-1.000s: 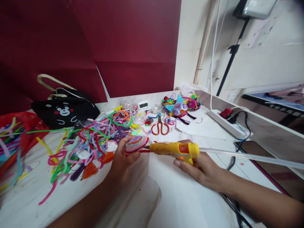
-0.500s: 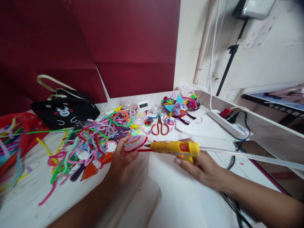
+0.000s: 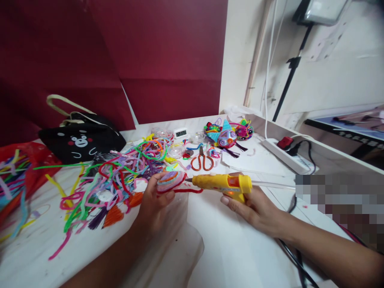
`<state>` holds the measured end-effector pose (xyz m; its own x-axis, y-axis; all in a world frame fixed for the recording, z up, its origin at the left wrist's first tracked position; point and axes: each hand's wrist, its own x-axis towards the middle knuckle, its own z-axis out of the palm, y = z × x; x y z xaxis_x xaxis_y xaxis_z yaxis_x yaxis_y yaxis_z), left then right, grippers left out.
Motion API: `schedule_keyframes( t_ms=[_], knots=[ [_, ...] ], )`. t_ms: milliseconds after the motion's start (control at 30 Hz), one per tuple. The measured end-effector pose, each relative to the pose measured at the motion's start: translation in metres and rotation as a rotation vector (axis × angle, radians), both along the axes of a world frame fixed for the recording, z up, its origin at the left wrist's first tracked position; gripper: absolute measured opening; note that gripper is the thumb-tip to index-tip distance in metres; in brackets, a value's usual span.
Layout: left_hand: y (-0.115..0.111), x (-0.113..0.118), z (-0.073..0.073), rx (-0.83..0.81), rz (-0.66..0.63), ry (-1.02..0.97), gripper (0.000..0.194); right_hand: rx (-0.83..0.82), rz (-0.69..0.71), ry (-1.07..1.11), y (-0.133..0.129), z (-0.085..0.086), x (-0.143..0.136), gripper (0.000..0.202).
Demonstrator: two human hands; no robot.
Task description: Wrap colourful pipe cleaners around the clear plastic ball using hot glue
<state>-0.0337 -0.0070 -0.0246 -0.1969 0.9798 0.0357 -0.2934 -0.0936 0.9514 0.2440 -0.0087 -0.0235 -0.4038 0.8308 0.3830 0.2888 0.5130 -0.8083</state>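
Head view | two hands: left hand [image 3: 156, 204] pinches one coiled pipe-cleaner disc [image 3: 170, 181] above the table [image 3: 240, 256]; right hand [image 3: 255, 208] wrapped round one yellow glue gun [image 3: 223, 184], nozzle just at the disc | one pipe-cleaner pile [image 3: 120, 176] | one red scissors [image 3: 202, 161] | three finished figures [image 3: 228, 134] | right patch pixelated, unreadable

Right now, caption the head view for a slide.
Left hand holds a coiled pipe-cleaner disc; right hand aims a yellow glue gun at it.

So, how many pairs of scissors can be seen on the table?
1. The red-handled scissors lie beyond the yellow glue gun, near the finished colourful figures. Another pair may be hidden under the pipe-cleaner pile.
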Motion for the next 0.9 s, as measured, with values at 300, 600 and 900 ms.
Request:
schedule_keyframes(
  t_ms=[300,600,900],
  knots=[
    [0.0009,0.0023,0.0000,-0.013,-0.002,-0.005,0.060,0.076,0.049,0.042,-0.0086,0.0052,-0.0044,0.013],
    [0.0001,0.0009,0.0019,-0.030,0.010,0.006,0.063,-0.019,0.017,0.023,-0.0029,0.0036,-0.0015,0.022],
    [0.0003,-0.0002,0.0033,0.003,-0.016,-0.041,0.059,-0.049,-0.019,-0.014,0.0006,0.0014,-0.0005,0.024]
  ],
)
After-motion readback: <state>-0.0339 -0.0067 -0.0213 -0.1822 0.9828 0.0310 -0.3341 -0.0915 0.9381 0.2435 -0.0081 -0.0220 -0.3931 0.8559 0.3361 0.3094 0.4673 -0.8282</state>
